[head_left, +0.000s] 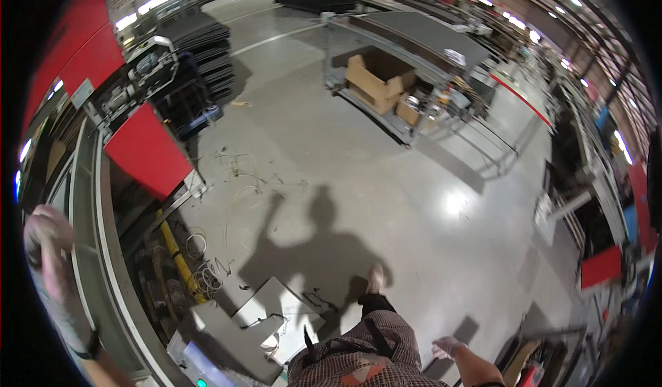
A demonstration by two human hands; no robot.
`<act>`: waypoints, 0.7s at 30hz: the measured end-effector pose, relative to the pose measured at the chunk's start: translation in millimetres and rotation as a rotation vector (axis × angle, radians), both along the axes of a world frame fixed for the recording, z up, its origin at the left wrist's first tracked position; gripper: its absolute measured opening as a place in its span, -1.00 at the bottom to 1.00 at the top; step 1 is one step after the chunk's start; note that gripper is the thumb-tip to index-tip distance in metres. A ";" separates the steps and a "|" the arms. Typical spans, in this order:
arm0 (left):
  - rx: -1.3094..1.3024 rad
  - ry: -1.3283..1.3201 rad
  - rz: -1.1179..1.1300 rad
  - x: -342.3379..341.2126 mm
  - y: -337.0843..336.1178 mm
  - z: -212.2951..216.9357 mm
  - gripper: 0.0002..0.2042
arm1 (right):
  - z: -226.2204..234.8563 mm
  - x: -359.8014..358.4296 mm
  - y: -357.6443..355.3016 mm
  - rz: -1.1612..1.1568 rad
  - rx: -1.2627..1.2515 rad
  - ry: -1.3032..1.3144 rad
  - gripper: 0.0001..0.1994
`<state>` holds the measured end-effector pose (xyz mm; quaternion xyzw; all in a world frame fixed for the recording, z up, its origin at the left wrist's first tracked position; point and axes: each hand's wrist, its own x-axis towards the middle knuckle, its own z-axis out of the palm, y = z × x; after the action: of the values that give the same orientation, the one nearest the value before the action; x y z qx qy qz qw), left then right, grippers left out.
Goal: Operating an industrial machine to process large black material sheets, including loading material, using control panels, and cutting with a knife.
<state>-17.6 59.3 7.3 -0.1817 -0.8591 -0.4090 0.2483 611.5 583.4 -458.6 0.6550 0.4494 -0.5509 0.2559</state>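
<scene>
Trainee: State the condition of each grip.
Instructor: Left hand [48,232]: raised at far left and blurred; whether its fingers are apart or together cannot be told. Right hand [449,348]: lowered beside the apron [352,342], fingers loosely apart.

Trainee: Locate the work item.
Instructor: The frame [103,207], a pale metal rail, runs along the left side. The left hand is just beside its outer edge; contact cannot be confirmed.

Trainee: List the containers.
Instructor: A large carton [376,92], flaps raised, stands on the lower shelf of the grey-topped desk [427,35]. Its interior is in shade; contents cannot be made out. A small carton [407,113] stands just to its right, with pale, round cans [412,101] at its top. Mixed small parts [441,104] crowd the shelf's right end. At lower right, a dark rack [552,332] holds flat brown and red pieces.

Trainee: Report labels and writing.
Instructor: A pale plate [83,93] is fixed on the red machine [72,42]; any lettering is too small to read. The checked apron carries an orange-red motif.
</scene>
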 end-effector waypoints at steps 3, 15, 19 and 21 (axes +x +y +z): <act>-0.187 0.122 -1.155 23.4 296.1 52.0 -0.81 | -7.2 -83.6 120.6 0.170 -0.005 0.046 -0.67; -0.318 -0.298 -1.452 -255.2 506.9 5.2 -0.76 | 28.2 -803.2 499.5 0.174 -0.006 1.045 -0.74; -0.310 -0.402 -1.298 -373.3 506.6 -9.8 -0.74 | 62.7 -984.6 486.9 0.961 0.248 1.004 -0.68; -0.304 -0.409 -1.284 -441.6 509.5 -6.6 -0.72 | 32.4 -1022.5 537.0 0.913 0.199 0.936 -0.68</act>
<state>-459.2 568.8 0.7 -0.6064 -0.6587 -0.3763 -0.2383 -411.0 1120.4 -426.3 0.1106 0.7945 -0.5694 0.1798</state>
